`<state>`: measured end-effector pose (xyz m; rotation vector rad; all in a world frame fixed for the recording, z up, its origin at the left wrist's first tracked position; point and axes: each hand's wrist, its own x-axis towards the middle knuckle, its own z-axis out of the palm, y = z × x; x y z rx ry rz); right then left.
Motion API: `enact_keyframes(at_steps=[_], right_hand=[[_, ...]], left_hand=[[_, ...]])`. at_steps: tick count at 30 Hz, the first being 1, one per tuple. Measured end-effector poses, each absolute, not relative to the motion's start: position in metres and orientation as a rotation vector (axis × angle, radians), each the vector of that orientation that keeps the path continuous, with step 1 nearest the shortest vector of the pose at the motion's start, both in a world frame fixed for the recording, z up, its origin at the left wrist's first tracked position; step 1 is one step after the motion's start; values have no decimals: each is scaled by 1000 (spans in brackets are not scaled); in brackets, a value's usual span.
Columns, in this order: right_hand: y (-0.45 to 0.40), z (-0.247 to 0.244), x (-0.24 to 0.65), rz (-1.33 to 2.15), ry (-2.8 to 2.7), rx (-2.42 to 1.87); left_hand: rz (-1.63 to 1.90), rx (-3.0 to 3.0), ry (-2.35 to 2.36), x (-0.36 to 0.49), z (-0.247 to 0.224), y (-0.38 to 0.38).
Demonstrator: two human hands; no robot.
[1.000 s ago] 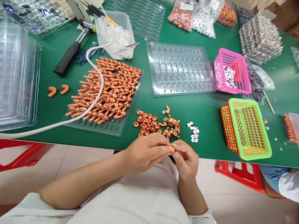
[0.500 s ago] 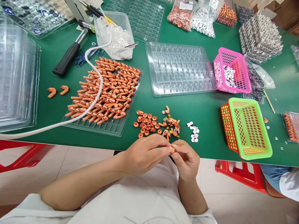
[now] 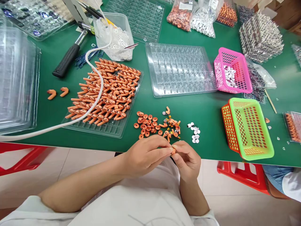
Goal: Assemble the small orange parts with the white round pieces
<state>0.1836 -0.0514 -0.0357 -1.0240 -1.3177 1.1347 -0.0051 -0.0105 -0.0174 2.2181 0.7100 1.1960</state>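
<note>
A small orange piece (image 3: pixel 173 151) is pinched between the fingertips of both hands at the table's front edge. My left hand (image 3: pixel 147 156) comes from the left, its fingers closed on the piece. On the other side, my right hand (image 3: pixel 188 160) grips it between thumb and fingers. Just beyond the hands lie round orange caps (image 3: pixel 147 123), a loose heap of orange stemmed parts with metallic bits (image 3: pixel 172 124), and several white discs (image 3: pixel 195 137). To the left, a clear tray (image 3: pixel 115 133) bears rows of orange stemmed pieces (image 3: pixel 105 94).
A white cable (image 3: pixel 77 118) crosses the filled tray. Beyond are a hammer (image 3: pixel 67 59), a plastic tub (image 3: pixel 130 34) and a clear tray (image 3: pixel 181 70). At right stand a pink basket (image 3: pixel 245 75) and a green basket (image 3: pixel 265 135). A person's leg (image 3: pixel 277 175) shows at lower right.
Both hands stay almost in place, still on the orange piece, which shows slightly more between the fingertips. The view has shifted very slightly.
</note>
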Motion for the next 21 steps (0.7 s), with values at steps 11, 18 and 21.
enact_keyframes(at_steps=[11, 18, 21], right_hand=[[-51, -37, 184, 1157, -1311, -1025], [-49, -33, 185, 1073, -1414, -1006], [-48, -30, 186, 1049, -1446, -1001]], left_hand=[[1174, 2239, 719, -4, -17, -11], [1171, 2235, 698, -6, -17, -11], [1173, 2243, 686, -6, -18, -11]])
